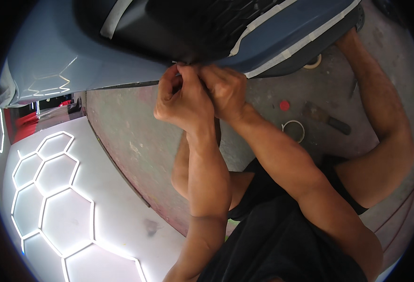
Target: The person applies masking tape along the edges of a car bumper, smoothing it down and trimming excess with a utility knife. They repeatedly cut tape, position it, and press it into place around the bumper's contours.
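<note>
Both my hands meet at the lower edge of a blue-grey car bumper (117, 70), beside its black grille section (179, 42). My left hand (183, 101) is closed, thumb and fingers pinched at the edge. My right hand (226, 91) presses against it, fingers curled together. A tiny pale bit shows by the left fingertips; what lies between the fingers is hidden. Pale masking tape (301, 44) borders the blue trim to the right of my hands. A separate pale strip (115, 19) runs over the dark part at upper left.
On the worn grey floor (127, 127) lie a red round cap (284, 105), a scraper with a dark handle (338, 125) and a thin pale ring (304, 129). A tape roll (319, 62) sits under the bumper. Hexagonal light lines (93, 216) glow at left. My bent legs flank my arms.
</note>
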Motion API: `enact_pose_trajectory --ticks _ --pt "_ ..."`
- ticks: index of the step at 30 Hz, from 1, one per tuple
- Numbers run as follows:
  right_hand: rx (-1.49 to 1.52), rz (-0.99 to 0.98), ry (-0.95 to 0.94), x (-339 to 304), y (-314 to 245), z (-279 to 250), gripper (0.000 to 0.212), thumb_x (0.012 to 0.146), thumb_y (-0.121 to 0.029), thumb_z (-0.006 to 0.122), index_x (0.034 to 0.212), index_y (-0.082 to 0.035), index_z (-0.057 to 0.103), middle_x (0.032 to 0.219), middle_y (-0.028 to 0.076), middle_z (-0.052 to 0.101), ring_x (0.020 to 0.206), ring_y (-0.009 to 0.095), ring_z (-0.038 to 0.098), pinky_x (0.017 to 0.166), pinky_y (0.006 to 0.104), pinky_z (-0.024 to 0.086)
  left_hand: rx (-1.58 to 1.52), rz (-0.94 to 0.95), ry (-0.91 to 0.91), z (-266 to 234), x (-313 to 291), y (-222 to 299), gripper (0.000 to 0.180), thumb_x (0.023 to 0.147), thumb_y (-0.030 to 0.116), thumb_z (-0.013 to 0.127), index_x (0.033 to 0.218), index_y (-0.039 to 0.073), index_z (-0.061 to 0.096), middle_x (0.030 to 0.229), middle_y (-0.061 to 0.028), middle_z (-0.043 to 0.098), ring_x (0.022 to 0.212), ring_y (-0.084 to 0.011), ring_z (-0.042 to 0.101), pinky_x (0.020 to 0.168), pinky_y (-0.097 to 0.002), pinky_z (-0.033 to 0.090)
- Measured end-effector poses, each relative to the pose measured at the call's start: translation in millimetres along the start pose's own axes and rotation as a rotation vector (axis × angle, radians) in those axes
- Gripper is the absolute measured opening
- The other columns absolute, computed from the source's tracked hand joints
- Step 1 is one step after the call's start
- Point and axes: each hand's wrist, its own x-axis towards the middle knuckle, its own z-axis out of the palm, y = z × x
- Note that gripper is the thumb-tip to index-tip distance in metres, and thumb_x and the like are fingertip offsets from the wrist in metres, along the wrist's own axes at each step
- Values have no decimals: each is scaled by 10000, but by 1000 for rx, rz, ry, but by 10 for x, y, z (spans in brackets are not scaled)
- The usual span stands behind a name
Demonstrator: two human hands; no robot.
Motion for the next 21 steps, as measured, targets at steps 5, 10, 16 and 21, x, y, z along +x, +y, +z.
enact_pose_trajectory --ticks 5,10,16,21 --pt "85 42 29 33 -54 -1 134 746 -121 801 838 -78 714 655 30 664 542 211 676 497 326 517 11 -53 97 21 -64 49 216 879 134 779 889 -80 752 701 -60 702 620 -117 627 569 -246 498" --pt "125 76 60 43 -48 36 161 748 -111 799 888 -68 732 657 13 672 552 181 680 499 317 515 11 -56 153 60 -95 50 191 913 107 772 899 -82 747 717 -66 704 644 -119 628 579 -235 485" --pt "122 98 98 40 -74 77 161 774 -72 795 928 -66 746 670 22 686 558 175 685 521 321 537 -67 -26 208 78 -107 39 191 923 78 768 824 -74 709 694 -61 680 624 -99 592 581 -231 453" --pt "140 109 112 53 -59 78 191 778 -67 800 964 -61 756 685 30 694 558 180 681 531 318 542 -29 -10 200 87 -97 49 210 923 82 768 804 -73 692 691 -60 673 620 -106 586 582 -234 449"
